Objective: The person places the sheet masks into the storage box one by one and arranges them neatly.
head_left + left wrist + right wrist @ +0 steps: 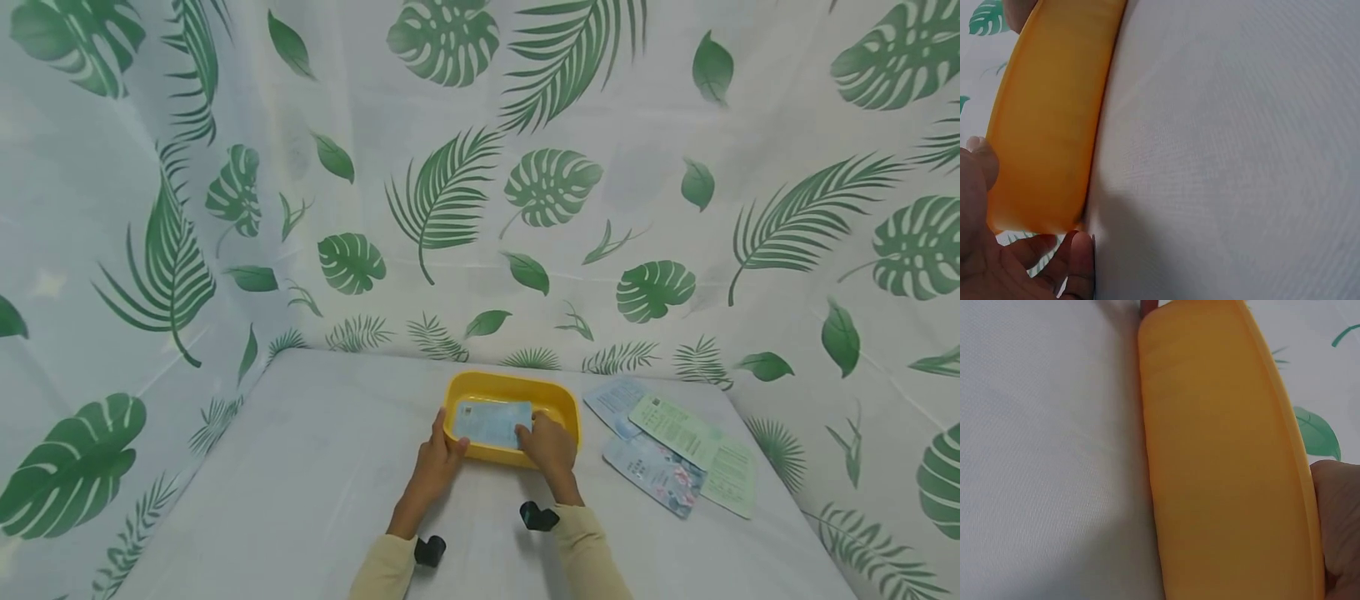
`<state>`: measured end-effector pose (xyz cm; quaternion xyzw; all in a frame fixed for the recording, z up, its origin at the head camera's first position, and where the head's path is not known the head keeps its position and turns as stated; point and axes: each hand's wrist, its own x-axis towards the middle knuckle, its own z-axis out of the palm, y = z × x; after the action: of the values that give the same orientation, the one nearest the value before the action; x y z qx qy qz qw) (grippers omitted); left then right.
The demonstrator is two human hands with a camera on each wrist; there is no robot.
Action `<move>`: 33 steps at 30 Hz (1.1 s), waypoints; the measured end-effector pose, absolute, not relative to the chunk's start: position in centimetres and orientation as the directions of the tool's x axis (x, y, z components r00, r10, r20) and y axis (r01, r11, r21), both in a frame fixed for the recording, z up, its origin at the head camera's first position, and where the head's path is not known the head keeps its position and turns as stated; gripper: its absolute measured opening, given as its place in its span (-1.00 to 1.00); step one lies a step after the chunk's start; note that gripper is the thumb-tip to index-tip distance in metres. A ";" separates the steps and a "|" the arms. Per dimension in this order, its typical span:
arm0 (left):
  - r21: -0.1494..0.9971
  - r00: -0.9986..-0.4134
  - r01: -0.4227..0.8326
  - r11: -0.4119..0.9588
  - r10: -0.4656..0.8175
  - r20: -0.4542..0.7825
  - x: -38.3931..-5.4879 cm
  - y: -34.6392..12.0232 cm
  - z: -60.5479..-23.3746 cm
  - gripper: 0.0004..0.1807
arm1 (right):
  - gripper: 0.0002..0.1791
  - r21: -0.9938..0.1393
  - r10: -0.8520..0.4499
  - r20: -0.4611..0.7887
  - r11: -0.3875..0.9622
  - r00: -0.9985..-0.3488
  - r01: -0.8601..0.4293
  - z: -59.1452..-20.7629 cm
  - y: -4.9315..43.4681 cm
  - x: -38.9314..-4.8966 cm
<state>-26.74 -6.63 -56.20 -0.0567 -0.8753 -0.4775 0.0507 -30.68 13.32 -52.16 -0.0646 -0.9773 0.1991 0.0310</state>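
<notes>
A yellow plastic bin (498,385) with rounded corners sits toward the back of the white-covered table. My left hand (436,460) grips its front left corner, thumb at the rim and the other fingers round the end wall. In the left wrist view the thumb and several fingertips show at the bin's (1047,137) end. Reaching over the front rim from the right, my right hand (552,448) pinches the right end of a flat light-blue packet (491,423) inside the bin. The right wrist view shows the bin's outer wall (1229,456), which hides most of that hand (1340,519).
Right of the bin lie several overlapping flat packets: a pale blue one (613,403), green ones (675,429) and a flowered blue one (654,473). A leaf-printed cloth (465,308) hangs behind and beside the table (315,467).
</notes>
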 end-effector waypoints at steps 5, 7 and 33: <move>0.846 -0.982 0.183 0.500 0.059 0.177 -26.7 -6.4 -56.0 -0.21 | -0.51 -0.356 0.133 0.037 0.928 -0.990 0.111 -52.2 13.5 -30.7; 0.852 -0.980 0.194 0.486 0.064 0.187 -26.8 -6.3 -55.9 -0.20 | -0.55 -0.357 0.133 0.038 0.927 -0.990 0.111 -52.1 13.6 -30.7; 0.881 -0.981 0.194 0.432 0.066 0.184 -26.3 -6.5 -56.3 -0.21 | -0.58 -0.300 0.164 0.002 0.941 -0.986 0.156 -52.6 12.9 -30.7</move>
<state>-26.33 -6.51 -56.31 -0.0771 -0.8439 -0.5274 0.0610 -30.70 12.90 -52.62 -0.0813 -0.9851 0.1511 0.0133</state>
